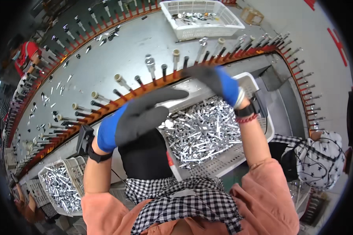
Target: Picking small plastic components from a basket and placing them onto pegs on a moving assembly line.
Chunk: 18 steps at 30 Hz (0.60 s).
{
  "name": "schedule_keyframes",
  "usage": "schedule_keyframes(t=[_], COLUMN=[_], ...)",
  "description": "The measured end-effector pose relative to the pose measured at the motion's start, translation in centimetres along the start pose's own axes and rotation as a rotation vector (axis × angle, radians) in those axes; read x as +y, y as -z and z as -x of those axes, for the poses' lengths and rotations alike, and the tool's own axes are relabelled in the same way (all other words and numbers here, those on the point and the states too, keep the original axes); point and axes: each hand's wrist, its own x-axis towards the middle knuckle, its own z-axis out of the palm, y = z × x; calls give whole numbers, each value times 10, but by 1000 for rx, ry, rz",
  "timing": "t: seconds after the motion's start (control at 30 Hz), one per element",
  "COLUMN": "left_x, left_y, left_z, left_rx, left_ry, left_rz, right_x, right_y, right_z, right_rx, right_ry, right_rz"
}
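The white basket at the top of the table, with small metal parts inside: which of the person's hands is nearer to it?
The right. The right hand reaches up to the row of pegs just below the white basket. The left hand is lower and farther left, above the tray of metal parts.

gloves: dark grey with blue cuffs, on left hand (139,117) and right hand (215,82)
wrists: black bands; red bracelet on right
sleeves: salmon-pink
front: black-and-white checked cloth

I have a single head view, looking steeply down from above my chest, close to my raised hands. It faces forward over the basket (259,129) at the table's (145,43) near edge; the fisheye bends that edge.
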Motion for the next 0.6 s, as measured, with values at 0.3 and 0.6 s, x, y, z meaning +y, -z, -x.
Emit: schedule_keyframes(t=[0.3,0.6], left_x=[-141,-40], left_y=[83,-15], left_z=[-78,-59], left_rx=[549,-33], left_ry=[-27,-467], left_rz=[-58,-797], right_x=[47,42], right_y=[-24,87], right_z=[-96,-4], right_rx=[345,707], right_ry=[-237,16], right_rz=[-156,64])
